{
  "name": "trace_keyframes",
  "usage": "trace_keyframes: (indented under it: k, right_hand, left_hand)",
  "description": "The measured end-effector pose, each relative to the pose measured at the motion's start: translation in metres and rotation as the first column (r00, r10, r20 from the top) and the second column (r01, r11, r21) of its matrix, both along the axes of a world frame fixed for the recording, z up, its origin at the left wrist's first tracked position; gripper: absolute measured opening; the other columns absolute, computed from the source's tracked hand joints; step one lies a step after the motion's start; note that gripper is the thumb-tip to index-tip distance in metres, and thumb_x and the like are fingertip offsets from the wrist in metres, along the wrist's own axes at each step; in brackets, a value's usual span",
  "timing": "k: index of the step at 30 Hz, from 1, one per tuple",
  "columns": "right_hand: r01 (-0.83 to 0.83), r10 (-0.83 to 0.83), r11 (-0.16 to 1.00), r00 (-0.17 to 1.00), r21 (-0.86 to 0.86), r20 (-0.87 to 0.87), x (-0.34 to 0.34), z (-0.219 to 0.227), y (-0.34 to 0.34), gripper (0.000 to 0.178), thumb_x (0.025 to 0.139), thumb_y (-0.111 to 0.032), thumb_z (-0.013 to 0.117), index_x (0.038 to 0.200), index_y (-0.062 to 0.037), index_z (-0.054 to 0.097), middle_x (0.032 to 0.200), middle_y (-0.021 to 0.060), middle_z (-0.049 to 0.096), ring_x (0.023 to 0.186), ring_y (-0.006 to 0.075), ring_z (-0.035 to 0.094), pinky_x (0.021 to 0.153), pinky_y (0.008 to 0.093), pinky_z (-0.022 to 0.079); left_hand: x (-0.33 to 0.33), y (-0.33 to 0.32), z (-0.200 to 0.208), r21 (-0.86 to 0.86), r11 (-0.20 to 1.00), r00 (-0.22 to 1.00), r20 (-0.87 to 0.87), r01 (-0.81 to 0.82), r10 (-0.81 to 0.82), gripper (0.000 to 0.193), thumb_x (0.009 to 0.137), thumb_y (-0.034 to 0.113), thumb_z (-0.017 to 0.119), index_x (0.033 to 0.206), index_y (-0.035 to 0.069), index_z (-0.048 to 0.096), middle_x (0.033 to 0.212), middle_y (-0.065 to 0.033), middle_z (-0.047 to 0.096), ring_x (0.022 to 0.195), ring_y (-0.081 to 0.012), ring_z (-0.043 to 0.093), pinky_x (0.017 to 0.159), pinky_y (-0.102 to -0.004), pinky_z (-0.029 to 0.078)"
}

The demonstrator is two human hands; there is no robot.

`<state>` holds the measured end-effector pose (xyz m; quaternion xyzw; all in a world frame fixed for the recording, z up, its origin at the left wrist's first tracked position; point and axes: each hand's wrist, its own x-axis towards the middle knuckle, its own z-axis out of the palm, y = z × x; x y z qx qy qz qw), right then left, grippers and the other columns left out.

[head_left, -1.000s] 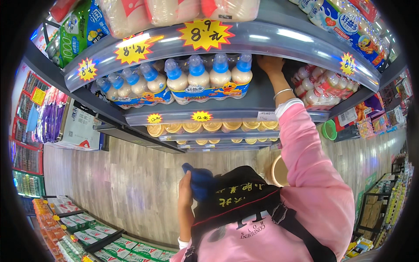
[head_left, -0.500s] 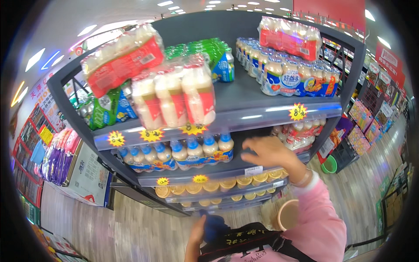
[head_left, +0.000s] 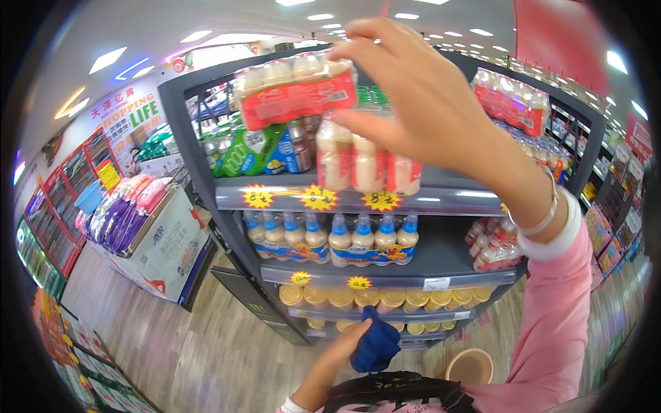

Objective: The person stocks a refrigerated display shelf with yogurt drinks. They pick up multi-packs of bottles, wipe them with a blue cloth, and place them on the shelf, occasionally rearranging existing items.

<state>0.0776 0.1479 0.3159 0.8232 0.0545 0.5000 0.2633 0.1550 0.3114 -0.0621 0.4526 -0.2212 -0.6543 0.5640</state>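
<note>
High in the middle, my right hand (head_left: 420, 96) is raised before the top shelf, fingers spread and thumb apart. Its fingertips overlap the right end of a shrink-wrapped pack of small bottles with a red band (head_left: 296, 96); whether they touch it I cannot tell. Behind and below the hand, another pack of cream-coloured bottles with red labels (head_left: 335, 162) stands at the shelf's front edge. Low down, my left hand (head_left: 350, 339) is closed around a bunched dark blue cloth (head_left: 377, 344).
Green-wrapped bottles (head_left: 251, 148) sit under the red-banded pack. On the shelf below stand blue-capped bottle packs (head_left: 372, 241), with yellow-lidded tubs (head_left: 341, 297) lower still. A round bin (head_left: 470, 365) is on the floor at right. At left stands a white box display (head_left: 162, 255).
My right hand has risen from the middle shelf to the red-banded pack on top. My left hand has come further into view with the cloth. The view has shifted.
</note>
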Motion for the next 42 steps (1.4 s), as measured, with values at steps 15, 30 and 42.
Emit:
trace_keyframes:
  k: [15, 30, 42]
  right_hand:
    - [0.443, -0.464, 0.885, 0.862, -0.144, -0.202, 0.135, 0.015, -0.027, 0.112, 0.051, -0.035, 0.087, 0.143, -0.0088, 0.027, 0.115, 0.0159, 0.054, 0.109, 0.0320, 0.056, 0.088, 0.0429, 0.049]
    - [0.358, -0.270, 0.884, 0.916, -0.301, 0.297, -0.114, 0.012, 0.014, 0.089, 0.061, -0.034, 0.082, 0.134, -0.0060, 0.039, 0.116, 0.0176, 0.055, 0.102, 0.0312, 0.058, 0.083, 0.0422, 0.049]
    - [0.453, -0.455, 0.887, 0.826, -0.087, -0.332, -0.249, -0.213, 0.108, 0.039, 0.086, -0.030, 0.059, 0.125, -0.0313, 0.053, 0.130, 0.0133, 0.048, 0.112, 0.0295, 0.055, 0.106, 0.0543, 0.033]
  left_hand:
    - [0.019, 0.048, -0.020, -0.034, 0.971, 0.955, -0.189, -0.239, 0.228, 0.045, 0.096, 0.036, 0.053, 0.114, -0.004, 0.058, 0.107, -0.0123, 0.065, 0.096, -0.0206, 0.064, 0.088, -0.0332, 0.050]
    - [0.004, 0.017, 0.012, -0.393, 0.898, 0.686, -0.710, -0.199, -0.159, 0.071, 0.095, 0.056, 0.038, 0.146, 0.007, 0.031, 0.147, -0.0168, 0.037, 0.134, -0.0356, 0.037, 0.113, -0.0512, 0.024]
    - [-0.108, -0.074, 0.030, -0.539, 0.815, 0.185, -0.797, 0.213, -0.575, 0.073, 0.089, 0.061, 0.041, 0.141, 0.010, 0.038, 0.139, -0.0152, 0.046, 0.124, -0.0341, 0.049, 0.103, -0.0524, 0.040]
